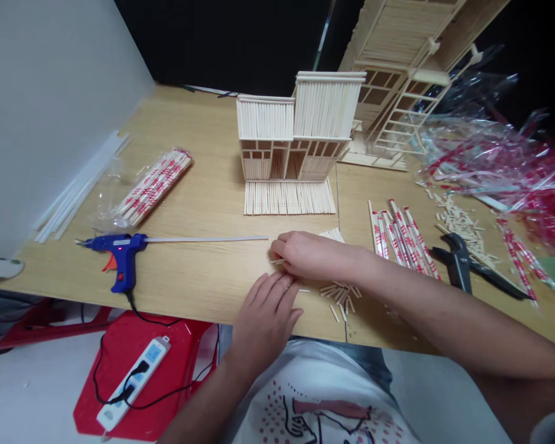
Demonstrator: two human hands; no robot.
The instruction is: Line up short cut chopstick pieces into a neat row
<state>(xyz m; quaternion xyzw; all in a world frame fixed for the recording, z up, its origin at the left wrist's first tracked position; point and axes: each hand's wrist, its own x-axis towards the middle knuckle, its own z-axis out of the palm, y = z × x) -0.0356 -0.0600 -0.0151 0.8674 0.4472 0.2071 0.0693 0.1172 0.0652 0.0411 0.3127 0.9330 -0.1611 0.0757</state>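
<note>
My right hand (pixel 305 253) is over the table with its fingers curled down and pressed together. Short pale wooden stick pieces (pixel 277 262) show just under its fingertips, but what lies inside the pinch is hidden. Below it, my left hand (pixel 268 308) rests with its fingers stretched out, their tips close to the right hand. A loose pile of cut stick pieces (pixel 340 293) lies beside and partly under my right forearm. More sticks laid side by side (pixel 333 235) show behind the right wrist.
A small stick-built house (pixel 298 135) stands behind my hands, with a taller stick structure (pixel 398 80) beyond it. On the left lie a blue glue gun (pixel 124 256), glue sticks (pixel 81 185) and packaged chopsticks (pixel 157 185). Black cutters (pixel 462 262) and plastic wrappers (pixel 513 160) lie right.
</note>
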